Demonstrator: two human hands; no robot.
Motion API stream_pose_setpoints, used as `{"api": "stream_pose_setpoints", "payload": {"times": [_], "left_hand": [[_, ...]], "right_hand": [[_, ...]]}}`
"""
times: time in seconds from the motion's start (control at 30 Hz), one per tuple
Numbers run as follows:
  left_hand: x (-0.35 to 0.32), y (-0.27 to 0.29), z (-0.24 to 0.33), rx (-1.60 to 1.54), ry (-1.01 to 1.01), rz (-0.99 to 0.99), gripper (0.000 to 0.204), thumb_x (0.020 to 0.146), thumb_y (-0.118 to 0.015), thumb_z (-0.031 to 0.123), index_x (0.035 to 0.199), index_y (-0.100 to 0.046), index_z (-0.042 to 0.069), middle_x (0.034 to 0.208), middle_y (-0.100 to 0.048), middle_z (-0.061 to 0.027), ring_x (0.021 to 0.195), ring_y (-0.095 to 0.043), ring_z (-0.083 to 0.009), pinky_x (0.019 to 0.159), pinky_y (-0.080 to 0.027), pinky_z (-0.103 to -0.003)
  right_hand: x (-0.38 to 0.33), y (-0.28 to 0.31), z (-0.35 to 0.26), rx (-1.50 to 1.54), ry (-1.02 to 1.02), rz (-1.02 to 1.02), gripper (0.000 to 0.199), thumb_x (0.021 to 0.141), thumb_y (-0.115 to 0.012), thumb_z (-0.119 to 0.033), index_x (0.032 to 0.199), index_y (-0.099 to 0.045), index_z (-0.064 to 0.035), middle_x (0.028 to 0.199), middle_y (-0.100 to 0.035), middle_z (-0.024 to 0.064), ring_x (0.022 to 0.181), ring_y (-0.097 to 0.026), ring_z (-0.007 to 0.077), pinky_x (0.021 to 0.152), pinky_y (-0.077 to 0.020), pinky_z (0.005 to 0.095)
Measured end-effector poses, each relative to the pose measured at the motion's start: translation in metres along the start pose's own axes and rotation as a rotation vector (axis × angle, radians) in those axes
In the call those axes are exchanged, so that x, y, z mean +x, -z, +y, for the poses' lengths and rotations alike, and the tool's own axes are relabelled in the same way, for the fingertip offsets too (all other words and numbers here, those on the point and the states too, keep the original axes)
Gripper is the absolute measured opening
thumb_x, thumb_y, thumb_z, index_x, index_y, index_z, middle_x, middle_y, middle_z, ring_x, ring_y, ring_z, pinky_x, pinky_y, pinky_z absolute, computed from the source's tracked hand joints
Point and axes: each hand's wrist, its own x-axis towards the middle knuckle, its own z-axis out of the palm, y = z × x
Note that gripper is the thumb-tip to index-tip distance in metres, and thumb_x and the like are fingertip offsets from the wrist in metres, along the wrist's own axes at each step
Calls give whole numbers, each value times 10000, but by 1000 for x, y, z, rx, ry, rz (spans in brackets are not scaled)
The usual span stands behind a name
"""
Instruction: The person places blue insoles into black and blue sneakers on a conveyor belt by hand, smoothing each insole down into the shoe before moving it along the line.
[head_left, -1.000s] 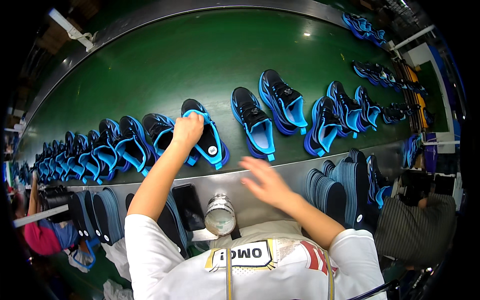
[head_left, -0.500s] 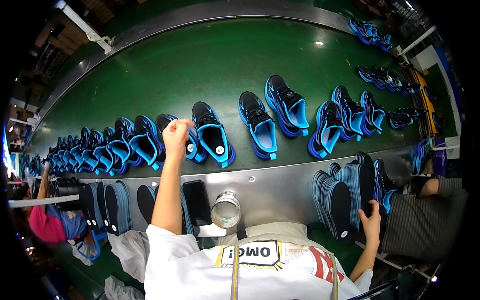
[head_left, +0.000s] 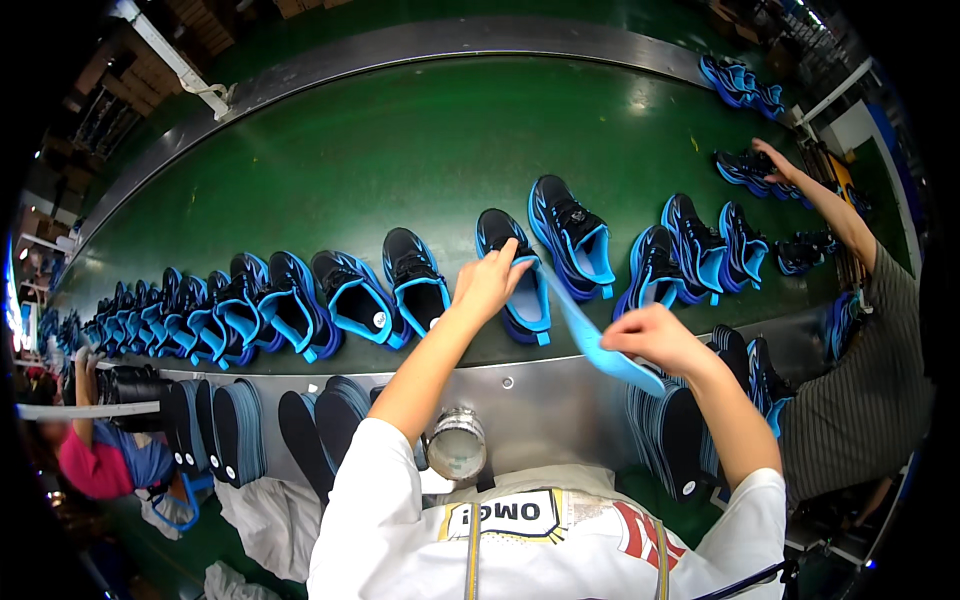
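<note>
My left hand point(head_left: 488, 285) grips the opening of a black and blue shoe point(head_left: 497, 232) that lies on the green conveyor belt point(head_left: 400, 160). My right hand point(head_left: 655, 340) holds a light blue insole point(head_left: 590, 340) by its near end. The insole's far tip points at the opening of that same shoe, just right of my left hand. More shoes of the same kind lie on both sides of it, one point(head_left: 575, 235) right beside it.
A long row of black and blue shoes point(head_left: 250, 305) runs off to the left. Stacks of insoles point(head_left: 665, 440) stand along the metal shelf point(head_left: 540, 395), with a metal can point(head_left: 455, 445). At the right a co-worker's arm point(head_left: 835, 215) reaches onto the belt. Another person point(head_left: 100, 465) stands at the left.
My right hand dropped to the insole stack and came back up holding a blue insole. My left hand shifted right to another shoe's opening.
</note>
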Motion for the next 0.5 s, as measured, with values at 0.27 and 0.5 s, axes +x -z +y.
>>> {"api": "stream_pose_setpoints", "payload": {"times": [0.27, 0.5], "left_hand": [[38, 11, -21, -280, 215, -299, 451, 802, -479, 389, 690, -540, -44, 565, -522, -117, 537, -473, -205, 523, -383, -337], [24, 12, -22, -424, 316, -288, 447, 796, -499, 384, 626, -509, -29, 507, -438, -55, 509, -383, -102, 466, -334, -284]], "right_hand": [[117, -57, 14, -775, 202, 8, 137, 602, -535, -103, 637, -613, 4, 627, -563, 201, 618, -572, 313, 611, -462, 361], [140, -72, 51, -986, 317, 274, 221, 673, -575, -163, 767, -583, 37, 916, -507, 228, 791, -543, 333, 681, -469, 378]]}}
